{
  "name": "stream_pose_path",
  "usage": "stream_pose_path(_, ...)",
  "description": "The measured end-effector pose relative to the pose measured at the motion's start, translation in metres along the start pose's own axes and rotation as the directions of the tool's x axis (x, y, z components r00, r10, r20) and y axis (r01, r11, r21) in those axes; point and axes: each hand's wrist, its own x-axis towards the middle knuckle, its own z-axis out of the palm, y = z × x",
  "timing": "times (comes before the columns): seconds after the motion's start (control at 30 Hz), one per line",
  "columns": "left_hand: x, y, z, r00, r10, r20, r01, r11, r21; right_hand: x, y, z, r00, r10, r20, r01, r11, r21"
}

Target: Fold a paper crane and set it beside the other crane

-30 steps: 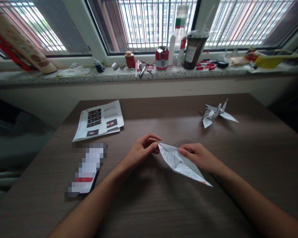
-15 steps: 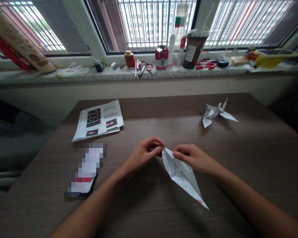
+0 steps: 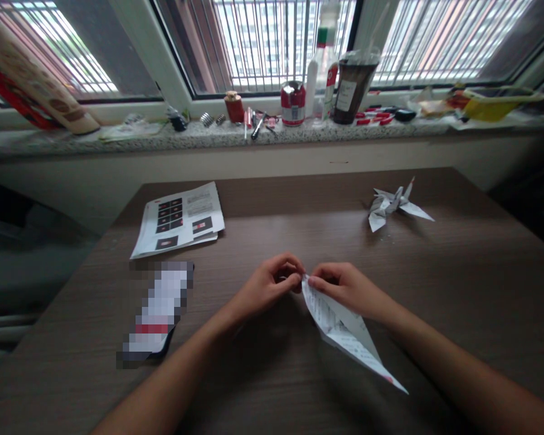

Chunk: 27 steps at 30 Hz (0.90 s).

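Note:
A long, pointed piece of folded printed paper [image 3: 344,329] lies on the brown wooden table [image 3: 299,374], its far tip lifted between my hands. My left hand [image 3: 269,287] pinches that tip from the left with curled fingers. My right hand [image 3: 342,289] pinches the same tip from the right, thumb and forefinger pressed together. The paper's other point reaches toward the lower right, near my right forearm.
A finished paper crane [image 3: 392,204] sits at the table's far right. A printed instruction sheet [image 3: 181,219] lies far left, with a phone [image 3: 156,314] in front of it. The stone windowsill [image 3: 254,134] holds a red can [image 3: 292,104], bottles, a cup and small tools.
The paper's near point has swung from the right toward me. Both hands have drawn closer together at the paper's far tip.

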Motion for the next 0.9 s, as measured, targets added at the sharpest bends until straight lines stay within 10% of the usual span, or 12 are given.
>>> stream_pose_path(0.9,0.000,-0.001,0.011,0.995,-0.088,-0.046,0.082,0.990,-0.115,-0.007,-0.012,0.003,0.987,-0.118,-0.104,0.095,0.974,-0.205)
